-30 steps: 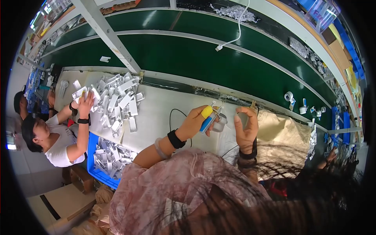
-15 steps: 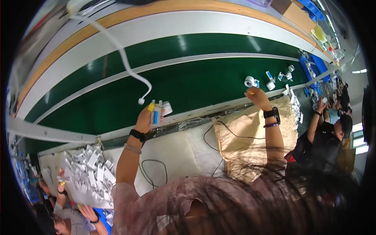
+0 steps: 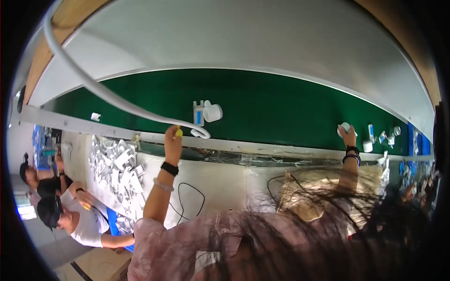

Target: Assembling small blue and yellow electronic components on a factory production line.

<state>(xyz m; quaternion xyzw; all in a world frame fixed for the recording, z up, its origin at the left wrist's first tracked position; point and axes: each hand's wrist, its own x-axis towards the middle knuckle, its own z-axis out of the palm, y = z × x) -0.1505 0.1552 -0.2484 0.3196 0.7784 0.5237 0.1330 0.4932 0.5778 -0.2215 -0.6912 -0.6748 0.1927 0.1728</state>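
Observation:
My left hand [image 3: 173, 143] is at the near rim of the green belt, its fingers curled together with yellow covers on the tips. I see nothing gripped in it; the curled end of a thick white cable [image 3: 199, 130] hangs beside it. Just beyond lies a small white device with a blue panel [image 3: 198, 115], touching a white cylindrical part [image 3: 213, 113]. Far to the right, my right hand [image 3: 348, 136] is closed around another white cylindrical part [image 3: 345, 126], partly hidden by the fingers.
More white pieces [image 3: 368, 146] sit on the belt [image 3: 276, 112] at the right. A heap of white parts [image 3: 119, 166] covers the left of the near table. Black cord [image 3: 191, 187] and brown paper [image 3: 304, 196] lie in front of me. Co-workers [image 3: 77, 218] sit at the left.
The blue-panelled device has left my left hand and now lies on the belt beside a white cylindrical part. My right hand has closed on a white cylindrical part. The view has turned.

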